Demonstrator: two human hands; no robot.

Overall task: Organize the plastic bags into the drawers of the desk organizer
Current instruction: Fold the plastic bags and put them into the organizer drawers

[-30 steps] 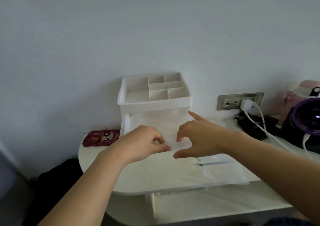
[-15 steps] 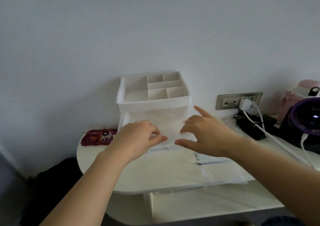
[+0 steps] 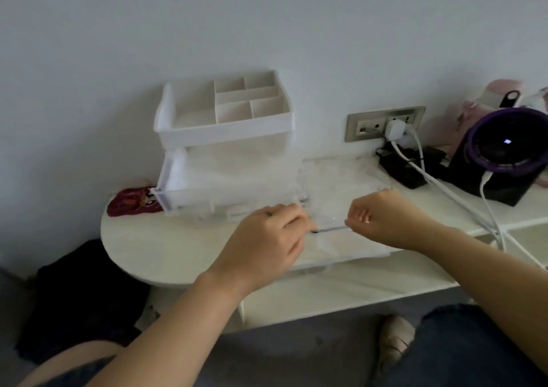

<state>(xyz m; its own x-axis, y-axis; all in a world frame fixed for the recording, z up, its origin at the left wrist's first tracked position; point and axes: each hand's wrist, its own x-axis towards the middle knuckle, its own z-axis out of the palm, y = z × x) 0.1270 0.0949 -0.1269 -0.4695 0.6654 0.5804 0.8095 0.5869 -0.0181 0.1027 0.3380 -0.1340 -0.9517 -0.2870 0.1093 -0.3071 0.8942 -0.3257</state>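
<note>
At the near bench (image 3: 166, 247) edge, the left hand (image 3: 267, 238) and right hand (image 3: 385, 223) each pinch one end of one clear plastic bag (image 3: 329, 222) — more lie beneath, too overlapped to count. Far left stands one white desk organizer (image 3: 225, 125), one drawer (image 3: 231, 190) pulled out — against a pale wall (image 3: 267, 15).

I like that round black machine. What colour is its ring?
Its ring is purple, seen best in the head view.

Organizer (image 3: 225, 137) on desk (image 3: 166, 250), bags (image 3: 341, 185) seemingly beside it, right
</note>
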